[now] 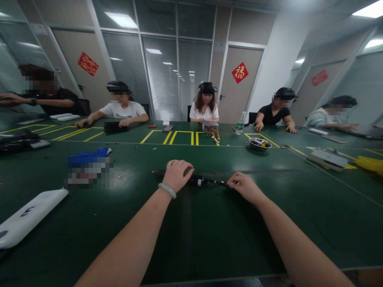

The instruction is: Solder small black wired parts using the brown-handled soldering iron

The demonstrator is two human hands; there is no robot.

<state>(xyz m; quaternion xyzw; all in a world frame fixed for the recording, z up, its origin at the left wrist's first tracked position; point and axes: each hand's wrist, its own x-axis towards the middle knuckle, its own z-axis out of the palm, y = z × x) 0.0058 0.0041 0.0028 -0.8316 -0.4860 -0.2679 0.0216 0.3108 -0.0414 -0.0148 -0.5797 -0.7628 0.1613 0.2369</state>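
Note:
A long black cylindrical device [197,180] with a small white label lies across the green table in front of me. My left hand [178,175], with a pale bangle at the wrist, curls over its middle and hides part of it. The narrower tip of the device pokes out to the left of that hand. From its right end runs a thin dark lead [218,182] with small light spots along it. The fingers of my right hand [242,185] pinch the far end of this lead. What sits right at those fingertips is too small to make out.
A white device [32,217] lies at left, near a blue cloth-like item [89,156]. Ahead are a metal bowl [260,144] of small parts, a water bottle [240,124] and a box with coloured wires [212,129]. A grey box [327,158] lies right. Several people sit opposite.

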